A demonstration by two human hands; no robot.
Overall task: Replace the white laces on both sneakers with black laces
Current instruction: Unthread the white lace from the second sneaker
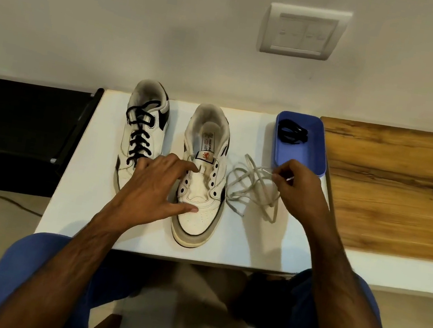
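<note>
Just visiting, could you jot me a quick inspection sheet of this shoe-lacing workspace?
Surface: white table, wooden top beside it.
Job's things: left sneaker laced black; right sneaker with bare eyelets; white lace loose beside it; black lace in blue tray.
Clutter: nothing seen.
Grip: left hand rests open on the right sneaker; right hand pinches the white lace.
Cables: dark cord on the floor.
Surroundings: wall switch plate, black stand.
</note>
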